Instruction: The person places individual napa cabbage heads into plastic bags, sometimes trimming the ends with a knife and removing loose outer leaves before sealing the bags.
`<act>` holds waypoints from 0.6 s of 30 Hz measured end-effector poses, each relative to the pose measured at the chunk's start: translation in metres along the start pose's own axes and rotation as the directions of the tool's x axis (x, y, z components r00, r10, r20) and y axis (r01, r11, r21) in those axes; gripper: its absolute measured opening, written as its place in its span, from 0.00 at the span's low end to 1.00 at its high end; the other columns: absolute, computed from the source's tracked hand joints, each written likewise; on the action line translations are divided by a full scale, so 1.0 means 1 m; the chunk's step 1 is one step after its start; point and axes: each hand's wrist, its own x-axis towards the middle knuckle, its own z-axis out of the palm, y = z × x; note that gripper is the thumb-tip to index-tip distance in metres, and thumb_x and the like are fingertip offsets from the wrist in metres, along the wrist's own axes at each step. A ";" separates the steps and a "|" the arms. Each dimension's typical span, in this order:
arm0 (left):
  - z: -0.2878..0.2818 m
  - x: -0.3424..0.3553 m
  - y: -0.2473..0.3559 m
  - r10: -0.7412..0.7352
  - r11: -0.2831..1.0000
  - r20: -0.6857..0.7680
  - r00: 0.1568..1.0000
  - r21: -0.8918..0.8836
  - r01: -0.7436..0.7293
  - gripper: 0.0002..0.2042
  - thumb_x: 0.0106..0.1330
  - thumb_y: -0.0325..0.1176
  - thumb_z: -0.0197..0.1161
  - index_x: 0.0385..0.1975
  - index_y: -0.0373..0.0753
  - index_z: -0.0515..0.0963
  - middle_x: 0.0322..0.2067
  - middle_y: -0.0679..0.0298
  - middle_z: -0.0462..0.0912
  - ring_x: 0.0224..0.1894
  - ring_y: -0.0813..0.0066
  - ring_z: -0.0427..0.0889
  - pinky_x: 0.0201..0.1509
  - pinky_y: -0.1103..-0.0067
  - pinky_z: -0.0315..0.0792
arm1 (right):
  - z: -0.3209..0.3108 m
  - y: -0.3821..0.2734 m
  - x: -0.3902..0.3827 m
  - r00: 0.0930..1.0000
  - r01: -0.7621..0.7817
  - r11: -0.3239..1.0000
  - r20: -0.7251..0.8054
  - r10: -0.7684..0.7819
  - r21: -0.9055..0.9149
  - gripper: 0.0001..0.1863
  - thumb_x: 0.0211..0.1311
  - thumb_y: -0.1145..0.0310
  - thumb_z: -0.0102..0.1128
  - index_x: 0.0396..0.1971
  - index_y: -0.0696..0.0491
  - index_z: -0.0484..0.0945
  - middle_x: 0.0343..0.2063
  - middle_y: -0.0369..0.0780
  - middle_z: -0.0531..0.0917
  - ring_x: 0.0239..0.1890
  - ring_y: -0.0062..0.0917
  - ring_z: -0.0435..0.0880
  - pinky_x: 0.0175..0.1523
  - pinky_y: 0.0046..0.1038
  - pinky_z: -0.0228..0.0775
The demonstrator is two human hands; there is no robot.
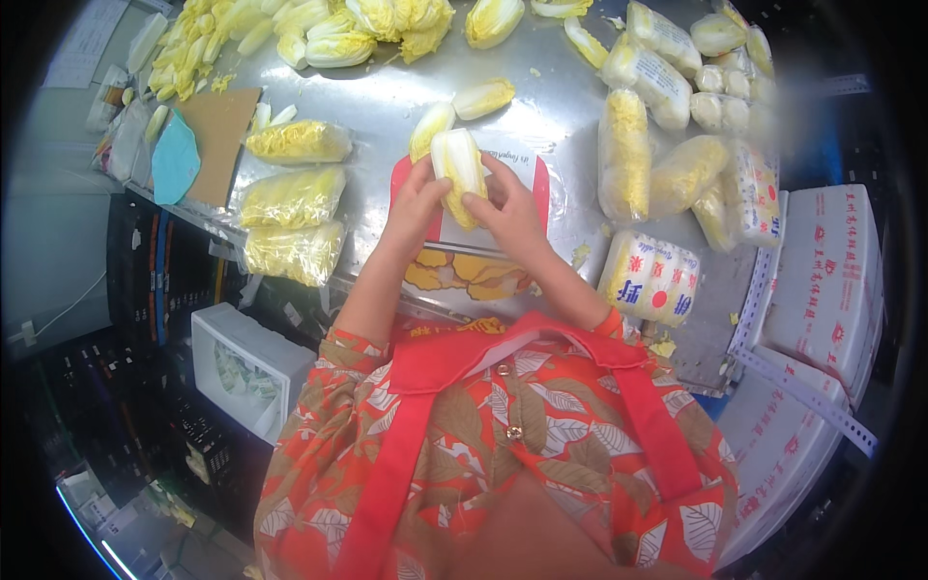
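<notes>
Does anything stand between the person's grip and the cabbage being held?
Nothing visible does. The left-hand grip and right-hand grip both touch the held cabbage from its sides; another loose cabbage lies beyond it, not between.

This looks like a place for packing vegetables, maybe a shop's back room or a market; I can't tell which. A big shiny metal table (556, 121) fills the middle. Yellow napa cabbages (340, 43) lie heaped along its far side. Clear plastic bags (290, 198) full of cabbage lie on the left, and plastic packs (650, 277), some with print, are piled on the right. White cardboard boxes (822, 280) with red print are stacked beside the table. A white foam box (215, 362) stands lower down, on the left.
</notes>
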 end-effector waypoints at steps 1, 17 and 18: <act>-0.001 -0.001 0.000 0.006 1.000 -0.004 1.000 0.016 -0.006 0.26 0.63 0.32 0.52 0.63 0.37 0.59 0.54 0.59 0.70 0.57 0.69 0.69 0.61 0.72 0.62 | -0.002 0.002 0.000 1.000 0.001 0.998 0.012 -0.001 0.062 0.31 0.58 0.68 0.60 0.60 0.58 0.61 0.30 0.38 0.78 0.31 0.17 0.77 0.36 0.20 0.71; 0.007 -0.006 0.006 0.192 0.779 0.080 0.978 0.594 -0.202 0.37 0.58 0.39 0.62 0.65 0.35 0.54 0.57 0.53 0.67 0.58 0.67 0.69 0.60 0.71 0.64 | -0.003 -0.019 -0.009 0.984 0.176 0.823 0.101 -0.144 -0.540 0.30 0.54 0.74 0.48 0.61 0.53 0.62 0.35 0.53 0.79 0.37 0.46 0.79 0.42 0.38 0.70; 0.004 -0.007 0.008 0.193 0.760 0.077 0.978 0.619 -0.199 0.37 0.57 0.40 0.63 0.65 0.34 0.53 0.55 0.54 0.68 0.56 0.67 0.71 0.59 0.72 0.66 | -0.012 -0.018 -0.006 0.981 0.190 0.812 0.127 -0.144 -0.551 0.28 0.54 0.73 0.48 0.59 0.53 0.64 0.33 0.53 0.80 0.36 0.45 0.80 0.42 0.38 0.70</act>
